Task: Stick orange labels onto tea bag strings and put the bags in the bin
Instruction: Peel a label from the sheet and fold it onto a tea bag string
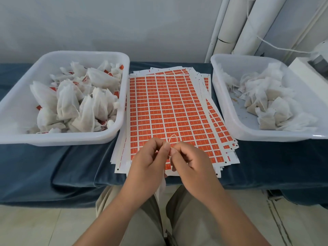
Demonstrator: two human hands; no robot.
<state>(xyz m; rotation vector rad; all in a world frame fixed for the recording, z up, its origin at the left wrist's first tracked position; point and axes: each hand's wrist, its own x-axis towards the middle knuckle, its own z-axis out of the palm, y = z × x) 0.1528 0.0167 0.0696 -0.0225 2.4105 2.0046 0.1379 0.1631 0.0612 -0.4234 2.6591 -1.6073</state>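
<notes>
My left hand and my right hand meet over the near edge of a stack of orange label sheets. Both pinch a thin string that loops up between the fingertips. Its white tea bag hangs below my hands, mostly hidden behind them. The white bin on the left holds many tea bags with orange labels. In the white bin on the right lie tea bags without labels.
Both bins and the sheets rest on a table covered in dark blue cloth. White pipes stand at the back right beside a white device. My knees in beige trousers are under the table edge.
</notes>
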